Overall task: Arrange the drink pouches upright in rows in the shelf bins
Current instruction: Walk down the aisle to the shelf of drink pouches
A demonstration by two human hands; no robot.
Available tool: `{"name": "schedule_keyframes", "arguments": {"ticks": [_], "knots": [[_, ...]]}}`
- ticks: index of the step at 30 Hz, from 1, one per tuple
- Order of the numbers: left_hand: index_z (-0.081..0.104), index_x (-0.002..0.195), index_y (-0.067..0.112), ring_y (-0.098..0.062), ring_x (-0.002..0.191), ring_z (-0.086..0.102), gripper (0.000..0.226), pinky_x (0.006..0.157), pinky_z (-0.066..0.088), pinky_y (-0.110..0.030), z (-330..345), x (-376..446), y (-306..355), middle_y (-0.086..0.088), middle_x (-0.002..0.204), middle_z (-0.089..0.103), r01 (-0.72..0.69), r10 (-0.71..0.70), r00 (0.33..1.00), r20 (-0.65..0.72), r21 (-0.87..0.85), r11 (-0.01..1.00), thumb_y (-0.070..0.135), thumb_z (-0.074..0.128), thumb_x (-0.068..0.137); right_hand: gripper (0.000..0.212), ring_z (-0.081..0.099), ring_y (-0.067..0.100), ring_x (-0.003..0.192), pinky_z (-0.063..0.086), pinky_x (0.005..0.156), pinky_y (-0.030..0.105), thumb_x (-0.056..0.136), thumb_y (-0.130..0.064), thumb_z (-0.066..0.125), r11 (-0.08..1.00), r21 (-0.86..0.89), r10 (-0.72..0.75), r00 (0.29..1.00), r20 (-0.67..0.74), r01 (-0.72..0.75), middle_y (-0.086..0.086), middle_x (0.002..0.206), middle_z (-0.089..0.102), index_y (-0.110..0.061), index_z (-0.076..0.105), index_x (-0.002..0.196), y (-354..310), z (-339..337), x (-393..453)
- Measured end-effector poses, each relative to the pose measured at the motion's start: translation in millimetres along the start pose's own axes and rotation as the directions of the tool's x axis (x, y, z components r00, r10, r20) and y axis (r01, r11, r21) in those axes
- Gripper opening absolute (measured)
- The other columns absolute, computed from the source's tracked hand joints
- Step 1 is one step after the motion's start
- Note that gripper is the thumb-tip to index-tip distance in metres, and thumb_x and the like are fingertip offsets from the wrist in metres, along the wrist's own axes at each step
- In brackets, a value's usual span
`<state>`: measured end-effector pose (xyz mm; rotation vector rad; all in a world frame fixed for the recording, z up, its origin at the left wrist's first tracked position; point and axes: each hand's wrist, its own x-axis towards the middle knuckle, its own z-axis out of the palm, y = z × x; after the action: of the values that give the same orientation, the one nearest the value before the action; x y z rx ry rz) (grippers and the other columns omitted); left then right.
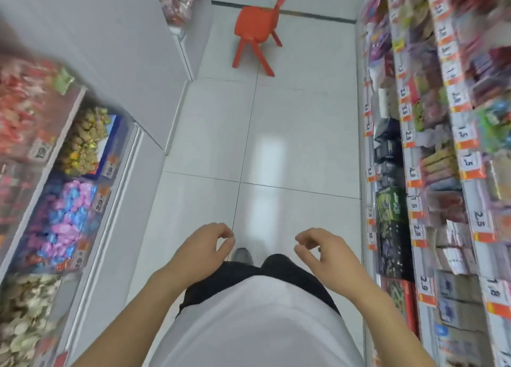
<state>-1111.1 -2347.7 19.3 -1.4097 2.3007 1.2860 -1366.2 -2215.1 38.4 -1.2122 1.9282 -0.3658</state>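
Shelf goods (431,109), beyond the right hand (323,253): motion-blurred; packet types unreadable; drink pouches not identifiable among them. Upper tiers cut off by the right edge.
Price tags (467,160): some digits legible, the smaller ones too blurred to read.
Sweet bins (63,217), outward of the left hand (203,252): smeared; cut off at the left edge.
Red chair (257,24), far ahead of both hands: backrest cropped by the top edge.
Shoe (243,254), between the hands: mostly hidden by the trousers.
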Motion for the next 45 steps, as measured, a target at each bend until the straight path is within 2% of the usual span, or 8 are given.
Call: {"name": "schedule_keyframes", "arguments": {"ticks": [6, 11, 18, 21, 26, 34, 37, 45], "knots": [[0.06, 0.11, 0.027, 0.001, 0.104, 0.052, 0.021, 0.077, 0.035, -0.01, -124.8, 186.8, 54.5, 0.019, 0.11, 0.059, -0.079, 0.079, 0.997, -0.011, 0.039, 0.996, 0.037, 0.045, 0.098, 0.019, 0.06, -0.006, 0.097, 0.048, 0.084, 0.017, 0.093, -0.045, 0.058, 0.997, 0.037, 0.074, 0.996, -0.045, -0.072, -0.023, 0.1, 0.064, -0.034, 0.065, 0.106, -16.0, -90.7, 149.3], [0.06, 0.108, 0.03, -0.001, 0.105, 0.054, 0.02, 0.085, 0.043, -0.019, -204.5, 334.9, 80.5, 0.02, 0.109, 0.06, -0.027, 0.027, 0.999, -0.022, 0.02, 0.999, 0.038, 0.045, 0.098, 0.022, 0.058, -0.005, 0.098, 0.048, 0.083, 0.019, 0.095, -0.046, 0.055, 1.0, 0.014, 0.023, 0.999, -0.034, -0.022, -0.024, 0.102, 0.062, -0.033, 0.064, 0.111, -35.0, -175.0, 321.1], [0.061, 0.105, 0.03, 0.0, 0.1, 0.056, 0.019, 0.082, 0.043, -0.017, -327.8, 489.4, 106.0, 0.019, 0.105, 0.061, 0.092, -0.094, 0.994, -0.058, -0.028, 0.995, 0.04, 0.047, 0.097, 0.023, 0.059, 0.0, 0.1, 0.048, 0.086, 0.023, 0.096, -0.04, 0.057, 0.993, -0.025, -0.111, 0.992, 0.058, 0.113, -0.015, 0.104, 0.064, -0.027, 0.065, 0.113, -130.1, -303.0, 557.8], [0.061, 0.098, 0.032, 0.001, 0.099, 0.056, 0.016, 0.078, 0.04, -0.012, -377.2, 561.0, 102.0, 0.022, 0.1, 0.062, 0.117, -0.124, 0.989, -0.082, -0.076, 0.99, 0.039, 0.047, 0.096, 0.02, 0.059, 0.001, 0.1, 0.049, 0.085, 0.025, 0.096, -0.042, 0.055, 0.985, -0.051, -0.159, 0.983, 0.092, 0.164, -0.015, 0.103, 0.063, -0.029, 0.063, 0.109, -170.5, -337.3, 653.6], [0.06, 0.105, 0.03, 0.001, 0.102, 0.054, 0.02, 0.08, 0.038, -0.014, -460.7, 686.3, 87.2, 0.021, 0.105, 0.06, 0.104, -0.106, 0.991, -0.078, -0.031, 0.994, 0.041, 0.045, 0.097, 0.018, 0.059, 0.004, 0.099, 0.049, 0.085, 0.028, 0.097, -0.04, 0.054, 0.981, -0.061, -0.18, 0.979, 0.097, 0.186, -0.014, 0.101, 0.063, -0.028, 0.063, 0.107, -224.7, -378.3, 797.6], [0.063, 0.101, 0.025, -0.002, 0.094, 0.055, 0.017, 0.07, 0.035, -0.006, -610.9, 855.3, 107.3, 0.017, 0.097, 0.061, 0.073, -0.075, 0.991, -0.115, -0.017, 0.997, 0.035, 0.049, 0.096, 0.016, 0.06, 0.0, 0.097, 0.05, 0.085, 0.025, 0.095, -0.04, 0.056, 0.998, -0.011, -0.064, 0.994, 0.09, 0.065, -0.016, 0.1, 0.066, -0.029, 0.065, 0.104, -263.2, -457.5, 938.2], [0.062, 0.095, 0.028, -0.001, 0.093, 0.057, 0.013, 0.074, 0.043, -0.015, -649.9, 908.8, 112.2, 0.019, 0.093, 0.062, 0.099, -0.107, 0.984, -0.146, -0.058, 0.993, 0.035, 0.051, 0.095, 0.015, 0.061, 0.001, 0.094, 0.051, 0.083, 0.026, 0.094, -0.043, 0.056, 0.998, -0.03, -0.044, 0.993, 0.11, 0.048, -0.016, 0.097, 0.066, -0.032, 0.064, 0.101, -260.3, -483.7, 987.8], [0.059, 0.094, 0.033, 0.002, 0.094, 0.055, 0.012, 0.076, 0.041, -0.015, -700.4, 985.2, 96.4, 0.021, 0.095, 0.061, 0.255, -0.291, 0.94, -0.176, -0.202, 0.946, 0.038, 0.048, 0.095, 0.011, 0.06, 0.003, 0.085, 0.049, 0.077, 0.026, 0.095, -0.038, 0.058, 0.967, -0.136, -0.175, 0.948, 0.266, 0.217, -0.014, 0.09, 0.064, -0.028, 0.064, 0.096, -306.2, -529.3, 1165.4]]}}
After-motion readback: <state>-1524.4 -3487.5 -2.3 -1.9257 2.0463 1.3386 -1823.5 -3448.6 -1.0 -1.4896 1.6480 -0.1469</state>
